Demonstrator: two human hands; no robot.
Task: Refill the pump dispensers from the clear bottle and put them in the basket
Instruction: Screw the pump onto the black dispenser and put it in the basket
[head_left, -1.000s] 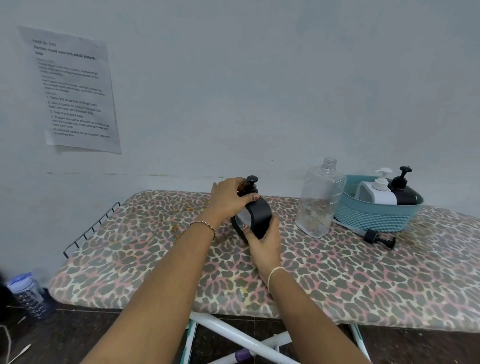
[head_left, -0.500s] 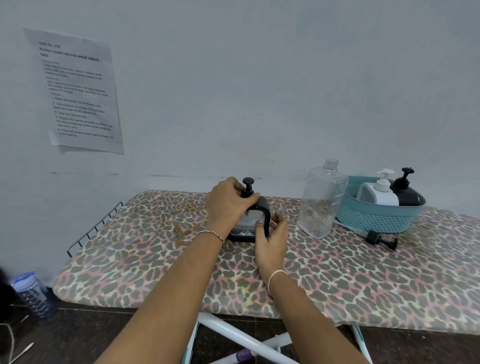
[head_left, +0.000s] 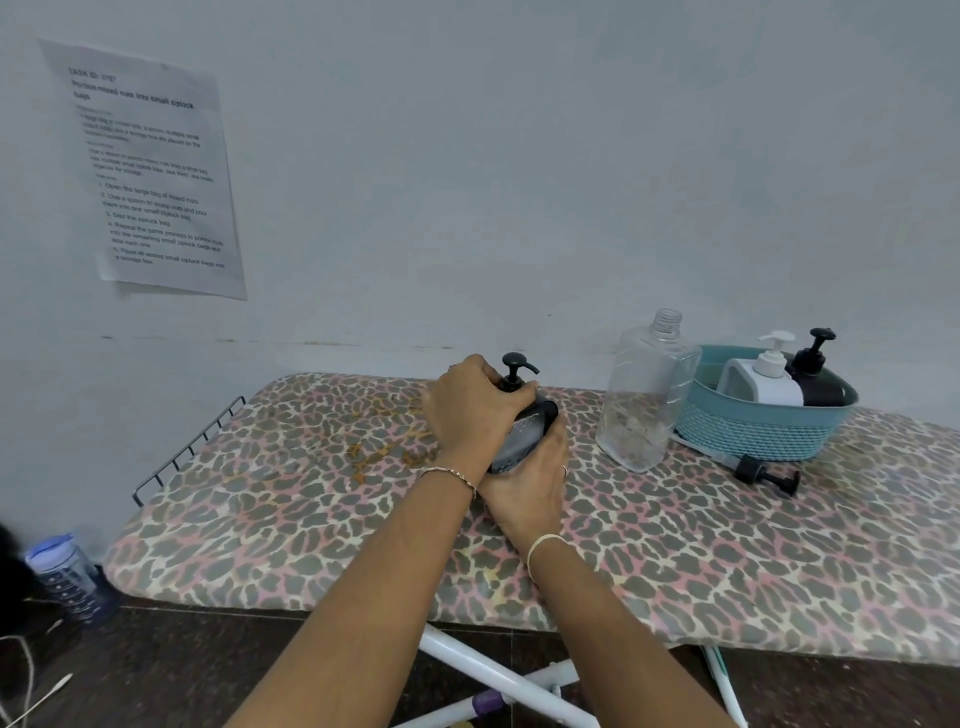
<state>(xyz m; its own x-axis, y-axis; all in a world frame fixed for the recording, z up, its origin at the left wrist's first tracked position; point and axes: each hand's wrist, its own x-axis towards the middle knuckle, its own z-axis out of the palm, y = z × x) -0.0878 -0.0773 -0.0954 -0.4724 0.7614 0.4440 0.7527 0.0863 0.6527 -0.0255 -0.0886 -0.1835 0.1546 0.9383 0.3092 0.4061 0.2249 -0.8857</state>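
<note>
Left grip, coming in over the top, is closing around the neck of a black pump dispenser just under its pump head, while right grip is cupping and holding the lower body from the near side. The dispenser is tilting toward the right and is sitting low over the ironing board, about midway along and toward its back edge. Judging by the two-handed hold, the pump is being twisted on the neck; whether it is being tightened or loosened I cannot tell. If it is being closed, the next move is calling for a firm seat on the thread, then a lift to the right, over or around the clear bottle. That bottle is standing uncapped and nearly empty, just beside the teal basket near the back edge toward the right end, directly on the path. The basket is already holding a white dispenser and another black one, leaving room mainly on its left side. A loose pump is lying in front of the basket. A printed sheet is hanging on the wall.
</note>
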